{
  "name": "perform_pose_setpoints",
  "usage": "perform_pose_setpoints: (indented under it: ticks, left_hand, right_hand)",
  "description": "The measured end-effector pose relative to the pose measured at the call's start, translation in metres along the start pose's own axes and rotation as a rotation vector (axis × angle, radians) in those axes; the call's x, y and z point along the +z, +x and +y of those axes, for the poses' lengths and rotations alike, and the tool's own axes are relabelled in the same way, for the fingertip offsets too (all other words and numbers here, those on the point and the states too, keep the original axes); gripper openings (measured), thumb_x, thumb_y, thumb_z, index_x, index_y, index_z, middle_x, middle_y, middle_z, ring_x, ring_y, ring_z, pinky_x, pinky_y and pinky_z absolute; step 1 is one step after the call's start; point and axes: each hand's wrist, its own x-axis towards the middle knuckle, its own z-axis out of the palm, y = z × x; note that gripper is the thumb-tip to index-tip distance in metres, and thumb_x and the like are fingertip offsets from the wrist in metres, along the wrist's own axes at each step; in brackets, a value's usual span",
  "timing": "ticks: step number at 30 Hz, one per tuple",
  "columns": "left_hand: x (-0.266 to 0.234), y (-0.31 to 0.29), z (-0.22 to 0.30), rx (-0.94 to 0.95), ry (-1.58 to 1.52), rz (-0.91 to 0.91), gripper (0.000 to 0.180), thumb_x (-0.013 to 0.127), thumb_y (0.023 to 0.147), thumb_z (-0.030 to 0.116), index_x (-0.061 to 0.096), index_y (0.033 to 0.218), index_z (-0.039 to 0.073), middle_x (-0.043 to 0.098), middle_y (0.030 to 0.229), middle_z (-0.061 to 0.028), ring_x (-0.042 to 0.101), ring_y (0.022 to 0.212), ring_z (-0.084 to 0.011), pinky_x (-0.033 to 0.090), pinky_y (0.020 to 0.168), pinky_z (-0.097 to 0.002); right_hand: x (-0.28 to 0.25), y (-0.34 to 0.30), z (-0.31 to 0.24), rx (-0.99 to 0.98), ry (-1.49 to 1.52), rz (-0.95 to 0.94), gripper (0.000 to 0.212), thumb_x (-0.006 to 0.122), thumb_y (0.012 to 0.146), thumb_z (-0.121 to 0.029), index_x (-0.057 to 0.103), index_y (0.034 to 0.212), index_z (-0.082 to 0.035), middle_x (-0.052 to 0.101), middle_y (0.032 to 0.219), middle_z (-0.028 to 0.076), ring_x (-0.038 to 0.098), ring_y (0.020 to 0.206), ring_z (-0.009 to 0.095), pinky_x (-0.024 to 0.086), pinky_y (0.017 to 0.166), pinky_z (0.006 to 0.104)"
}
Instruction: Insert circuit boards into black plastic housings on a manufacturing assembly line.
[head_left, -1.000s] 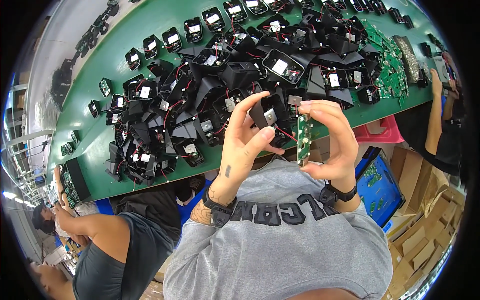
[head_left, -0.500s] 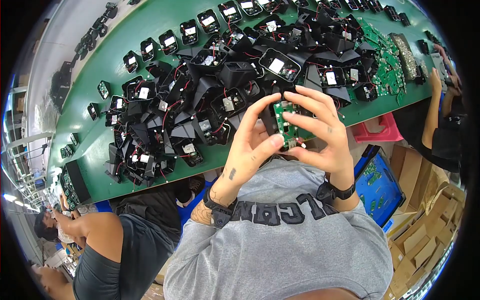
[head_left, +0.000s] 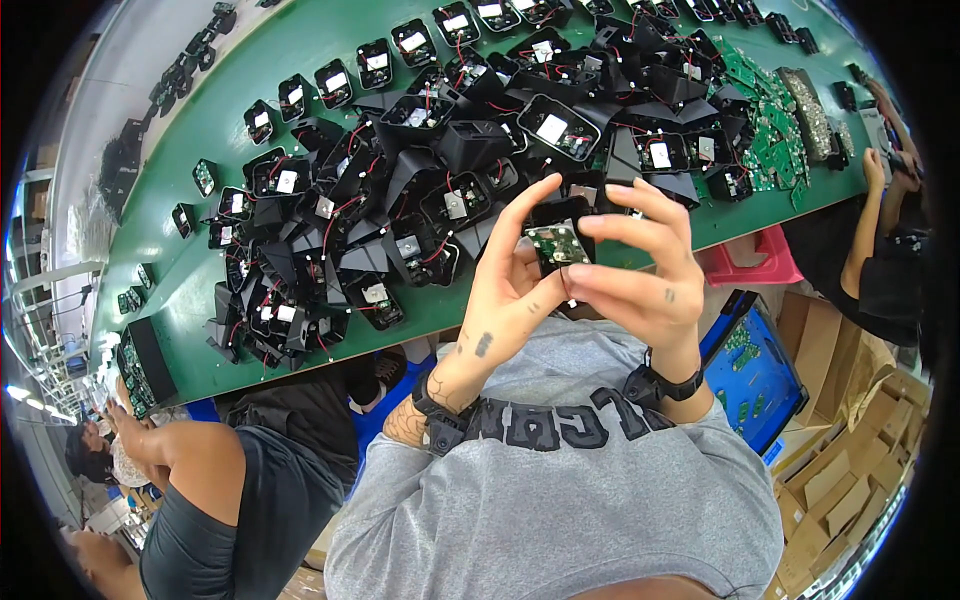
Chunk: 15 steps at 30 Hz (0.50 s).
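Observation:
Between my hands is a small black plastic housing with a green circuit board at its opening. My left hand curls round the left side of the housing, its thumb near the lower edge. From the right, my right hand closes in, with fingertips at the board's lower right corner and the other fingers bent over the far side. A small white connector hangs just below those fingertips. My fingers hide part of the housing and the board's lower edge.
A heap of black housings with red wires covers the green table; more stand in a row behind. Loose circuit boards lie right. A blue tray, pink stool and cardboard are at right. Co-workers sit on both sides.
The circuit board has turned from upright and narrow to lying broad across the housing's opening. My right fingertips have shifted from the board's face to its lower right corner.

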Motion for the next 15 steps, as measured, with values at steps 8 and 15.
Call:
perform_pose_setpoints:
  ticks: [8,15]
  left_hand:
    - [-0.01,0.004,-0.008,0.059,0.126,-0.01,0.07,0.059,0.085,-0.001,0.027,0.146,0.014,0.055,0.119,-0.0101,0.06,0.1,-0.0148,0.054,0.079,-0.0277]
    - [-0.003,0.003,0.009,-0.206,0.128,-0.023,0.063,0.058,0.088,0.004,0.024,0.14,0.015,0.058,0.105,-0.0168,0.067,0.069,-0.0188,0.054,0.054,-0.0244]
  right_hand:
    - [0.008,-0.003,0.0,0.007,0.009,0.039,0.028,0.079,0.062,-0.014,0.072,0.089,-0.017,0.066,0.106,0.005,0.058,0.108,0.031,0.044,0.093,0.0494]
    - [0.009,-0.01,0.01,0.204,0.176,0.11,0.013,0.069,0.071,-0.002,0.064,0.082,-0.005,0.068,0.097,0.011,0.06,0.103,0.031,0.043,0.095,0.0476]
